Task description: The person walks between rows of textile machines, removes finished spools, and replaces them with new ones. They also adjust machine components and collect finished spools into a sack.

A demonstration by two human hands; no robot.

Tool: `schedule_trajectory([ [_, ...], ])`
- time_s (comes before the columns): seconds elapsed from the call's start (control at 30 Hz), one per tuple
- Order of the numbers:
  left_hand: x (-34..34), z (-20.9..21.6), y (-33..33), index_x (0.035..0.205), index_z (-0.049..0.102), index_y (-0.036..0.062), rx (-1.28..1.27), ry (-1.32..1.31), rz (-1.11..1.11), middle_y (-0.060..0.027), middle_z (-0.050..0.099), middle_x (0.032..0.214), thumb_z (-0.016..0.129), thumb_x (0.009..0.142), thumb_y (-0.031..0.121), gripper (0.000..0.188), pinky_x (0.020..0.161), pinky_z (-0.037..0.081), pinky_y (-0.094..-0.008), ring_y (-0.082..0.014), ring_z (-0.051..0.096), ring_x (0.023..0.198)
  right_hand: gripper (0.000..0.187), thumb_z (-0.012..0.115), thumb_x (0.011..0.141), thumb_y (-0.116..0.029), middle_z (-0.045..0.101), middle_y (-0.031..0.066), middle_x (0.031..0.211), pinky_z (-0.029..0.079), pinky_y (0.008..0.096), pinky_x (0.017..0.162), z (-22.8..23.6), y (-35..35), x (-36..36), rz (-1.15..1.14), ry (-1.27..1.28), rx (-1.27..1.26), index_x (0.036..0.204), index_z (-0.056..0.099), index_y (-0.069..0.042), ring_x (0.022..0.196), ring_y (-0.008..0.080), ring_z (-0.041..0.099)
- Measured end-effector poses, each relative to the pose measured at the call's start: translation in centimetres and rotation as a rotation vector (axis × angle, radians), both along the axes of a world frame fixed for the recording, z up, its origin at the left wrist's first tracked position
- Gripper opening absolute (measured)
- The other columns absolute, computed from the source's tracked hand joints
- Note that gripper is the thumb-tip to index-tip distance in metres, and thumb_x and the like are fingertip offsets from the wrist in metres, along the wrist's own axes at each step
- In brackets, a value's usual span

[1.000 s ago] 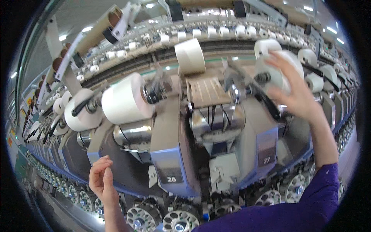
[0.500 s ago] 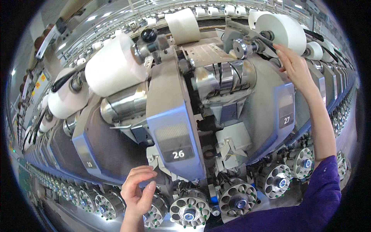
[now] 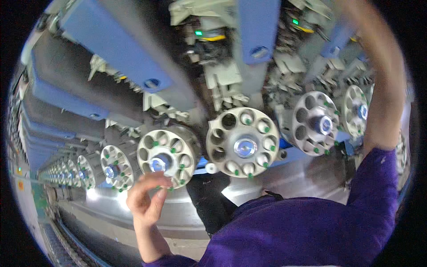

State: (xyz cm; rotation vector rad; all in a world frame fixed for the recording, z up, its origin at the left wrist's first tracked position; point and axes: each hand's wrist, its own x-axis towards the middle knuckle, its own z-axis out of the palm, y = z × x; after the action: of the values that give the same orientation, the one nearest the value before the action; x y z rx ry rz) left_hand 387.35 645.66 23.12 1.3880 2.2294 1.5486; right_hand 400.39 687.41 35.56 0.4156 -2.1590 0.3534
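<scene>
Cream bobbin magazine sits just behind the left hand, contact unclear; green-tipped bobbins in its pockets. Left grip half-curled, thumb apart, nothing visibly held. Right hand out of frame. Judgement: touch lightly, clear of neighbouring tips.

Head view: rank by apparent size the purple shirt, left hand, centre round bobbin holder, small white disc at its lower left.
1. Purple shirt
2. Centre round bobbin holder
3. Left hand
4. Small white disc
</scene>
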Motion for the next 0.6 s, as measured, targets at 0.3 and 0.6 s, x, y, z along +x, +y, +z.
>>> schedule_trajectory([
  [0.3, 12.1, -7.0, 0.4, 0.096, 0.062, -0.0004, 0.018, -0.521, 0.332, -0.009, 0.066, 0.092, 0.058, 0.087, 0.003, 0.011, 0.079, 0.047, -0.0267, -0.0141, 0.061, 0.085, 0.068, 0.072, 0.074, -0.036, 0.06, 0.0228, 0.113, 0.051, 0.0388, 0.082, -30.7, -3.2, 17.5, -0.439, -1.508, -0.984, 0.127, 0.047, 0.0, 0.094, 0.0313, 0.064],
  [0.6, 14.3, -11.6, 8.5, 0.101, 0.061, 0.0017, -0.125, -0.76, -0.108, -0.009, 0.065, 0.095, 0.06, 0.089, 0.009, 0.015, 0.083, 0.049, -0.0306, -0.0165, 0.062, 0.09, 0.06, 0.076, 0.072, -0.03, 0.056, 0.015, 0.12, 0.045, 0.0388, 0.088, -32.8, -9.7, 12.5, -0.511, -0.673, -0.986, 0.12, 0.051, -0.003, 0.11, 0.0308, 0.054],
])
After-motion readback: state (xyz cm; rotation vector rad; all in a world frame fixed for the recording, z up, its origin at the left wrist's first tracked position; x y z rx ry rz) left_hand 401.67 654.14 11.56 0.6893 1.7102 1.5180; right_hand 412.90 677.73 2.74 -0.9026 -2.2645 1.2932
